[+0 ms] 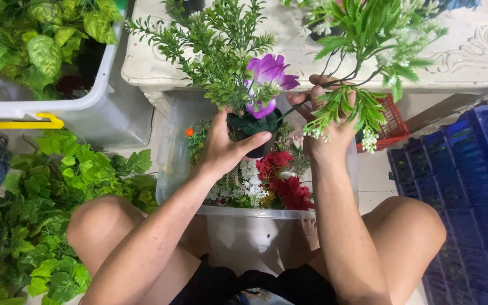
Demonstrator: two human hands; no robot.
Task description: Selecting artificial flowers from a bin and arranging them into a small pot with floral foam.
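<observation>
Hidden and cropped parts around the clear bin

The small dark pot (253, 129) above the clear bin (255, 213) is largely covered by the left hand (225, 148) and foliage; the fern stems (362, 73) are cut off at the top edge, and the blue crates (464, 186), right of the bin, by the right edge.

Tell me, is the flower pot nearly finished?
Partly. The small black pot, gripped by the left hand, already carries green sprigs and a purple flower. The right hand holds a leafy stem not yet in. Red flowers remain in the clear bin.
</observation>
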